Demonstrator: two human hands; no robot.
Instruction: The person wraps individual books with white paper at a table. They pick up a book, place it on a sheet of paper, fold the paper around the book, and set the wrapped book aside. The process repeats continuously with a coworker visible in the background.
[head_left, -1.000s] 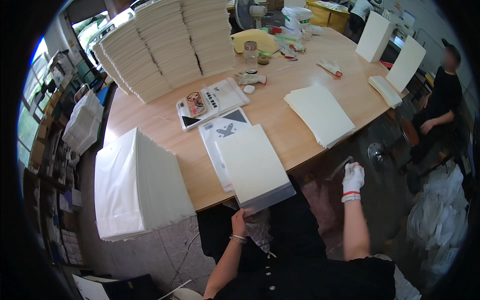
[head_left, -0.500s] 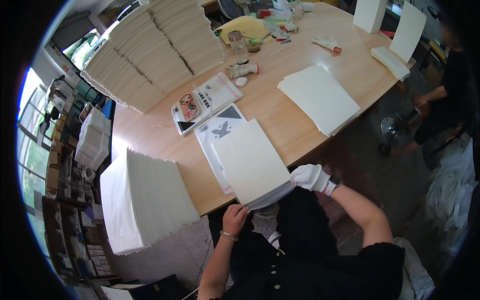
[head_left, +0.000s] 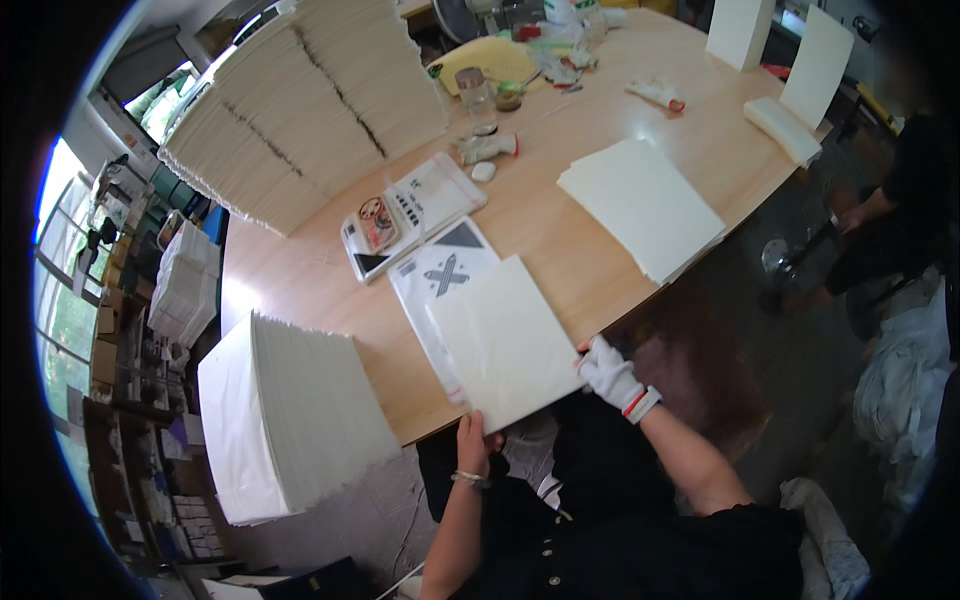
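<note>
A cream paper stack (head_left: pixel 505 335) lies at the table's near edge, its near end jutting past the edge. My bare left hand (head_left: pixel 476 446) holds its near left corner, fingers closed round the edge and partly hidden. My right hand (head_left: pixel 608 371), in a white glove, grips the near right corner between thumb and fingers. Partly beneath the stack is a white printed plastic mailer (head_left: pixel 445 262) with a dark crossed design. Farther left, a second white mailer (head_left: pixel 440 190) carries a small patterned box (head_left: pixel 377 225). Another fanned pile of cream sheets (head_left: pixel 645 205) rests to the right.
A tall paper stack (head_left: pixel 310 110) rises at the far left, and a shorter one (head_left: pixel 310 410) stands at the near left. A glass jar (head_left: pixel 473 92) and a work glove (head_left: pixel 488 148) lie beyond the mailers. Another person (head_left: pixel 890 215) sits at the right.
The sheets' near edge, bent down and fanned before, now lies flat and even. My right hand has shifted slightly down and turned at the corner; my left hand stays near the left corner.
</note>
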